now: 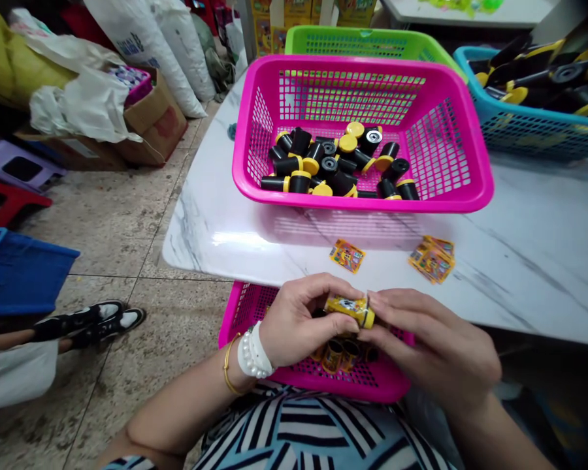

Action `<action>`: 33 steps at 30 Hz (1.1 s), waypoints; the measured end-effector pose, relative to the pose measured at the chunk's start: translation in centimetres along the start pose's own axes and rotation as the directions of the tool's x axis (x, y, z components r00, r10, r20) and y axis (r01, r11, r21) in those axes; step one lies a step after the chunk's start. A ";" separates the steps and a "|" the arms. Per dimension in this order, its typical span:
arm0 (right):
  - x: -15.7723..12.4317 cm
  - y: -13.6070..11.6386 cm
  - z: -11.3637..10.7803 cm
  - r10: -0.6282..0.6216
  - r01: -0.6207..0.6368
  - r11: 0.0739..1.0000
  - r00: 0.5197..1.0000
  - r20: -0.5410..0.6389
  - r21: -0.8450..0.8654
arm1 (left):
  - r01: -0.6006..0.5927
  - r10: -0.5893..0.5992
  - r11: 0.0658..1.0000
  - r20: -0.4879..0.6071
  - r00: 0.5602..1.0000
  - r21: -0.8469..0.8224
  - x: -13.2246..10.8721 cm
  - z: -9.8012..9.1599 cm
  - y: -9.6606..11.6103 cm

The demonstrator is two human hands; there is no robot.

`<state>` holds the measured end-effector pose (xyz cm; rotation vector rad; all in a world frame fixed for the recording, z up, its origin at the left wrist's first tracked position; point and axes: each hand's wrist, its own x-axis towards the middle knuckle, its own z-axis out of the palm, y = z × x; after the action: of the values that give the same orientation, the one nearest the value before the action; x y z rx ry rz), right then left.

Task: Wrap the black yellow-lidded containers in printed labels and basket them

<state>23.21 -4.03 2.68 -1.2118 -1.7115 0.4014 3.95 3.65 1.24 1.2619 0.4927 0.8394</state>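
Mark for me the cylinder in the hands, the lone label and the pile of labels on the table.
Cylinder (347,306), head view: its printed side.
Lone label (347,255), head view: its middle.
Pile of labels (433,264), head view: its top label.

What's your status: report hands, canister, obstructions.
Left hand grips yellow-labelled canister. Right hand, fingers at its yellow end. Lower pink basket beneath; nothing visibly blocking the hands.
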 end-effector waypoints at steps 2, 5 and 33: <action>0.0 0.2 0.5 0.167 -0.163 0.975 0.986 -0.009 0.147 | -0.181 0.179 0.965 0.031 0.983 0.190 0.0 -0.1 0.1; 0.2 0.5 1.2 0.331 -0.317 0.905 0.944 -0.001 0.282 | -0.244 0.240 0.912 0.053 0.969 0.329 -0.1 -0.2 0.5; -1.4 0.0 1.7 0.258 -0.231 0.933 0.964 -0.064 0.276 | 0.237 -0.243 0.920 -0.021 0.970 0.312 -3.4 -0.2 1.6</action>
<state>21.85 -4.87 1.18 -1.2259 -1.3736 0.6881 1.21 1.22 2.36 1.4619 0.7723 0.5540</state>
